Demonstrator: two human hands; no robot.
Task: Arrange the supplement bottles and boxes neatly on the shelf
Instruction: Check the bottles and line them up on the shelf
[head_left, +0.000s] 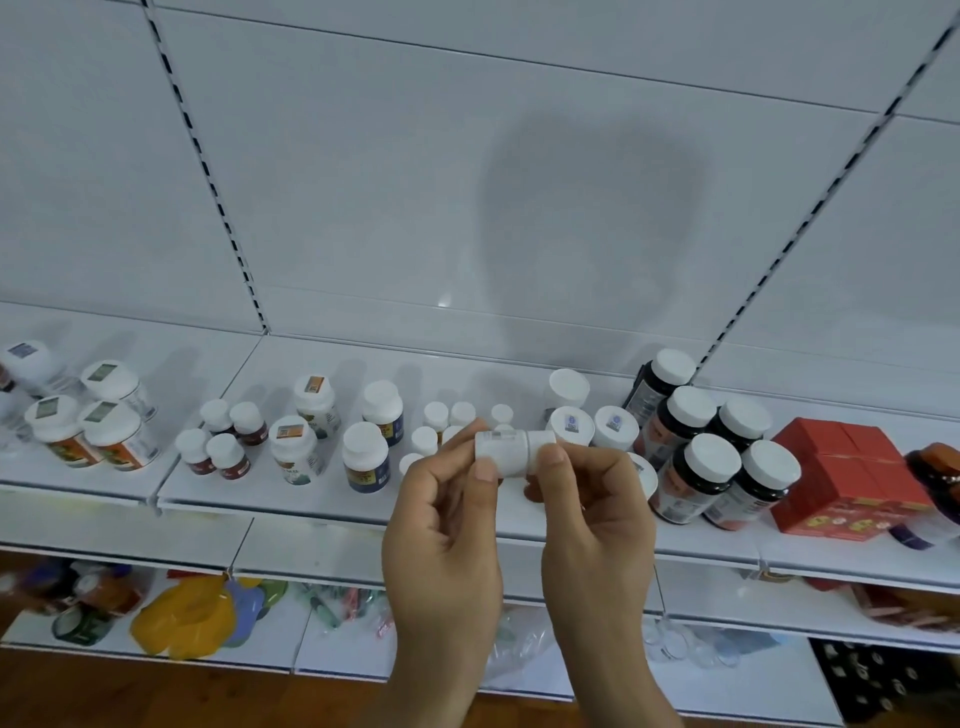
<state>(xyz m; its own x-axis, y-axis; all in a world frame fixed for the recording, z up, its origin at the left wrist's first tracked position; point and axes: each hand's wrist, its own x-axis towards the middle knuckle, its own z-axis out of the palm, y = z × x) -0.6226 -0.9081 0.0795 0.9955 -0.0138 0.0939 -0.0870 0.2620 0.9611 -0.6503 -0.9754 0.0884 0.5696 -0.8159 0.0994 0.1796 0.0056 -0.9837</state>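
Both my hands hold one small white bottle (511, 451) lying sideways in the air over the front of the white shelf (332, 506). My left hand (447, 514) pinches its body and my right hand (592, 509) pinches its cap end. Behind the hands stand several small white-capped bottles (435, 415), partly hidden. To the left are blue-labelled bottles (366, 457), green-labelled bottles (296, 449) and small dark red bottles (226, 454). To the right stand dark bottles with white caps (711, 467) and red boxes (844, 475).
Orange-labelled jars (117, 434) stand on the shelf section at the far left. A lower shelf (270, 644) holds a yellow packet (182, 616) and clear bags. The white back panel (467, 182) rises behind the shelf. Wooden floor shows at the bottom.
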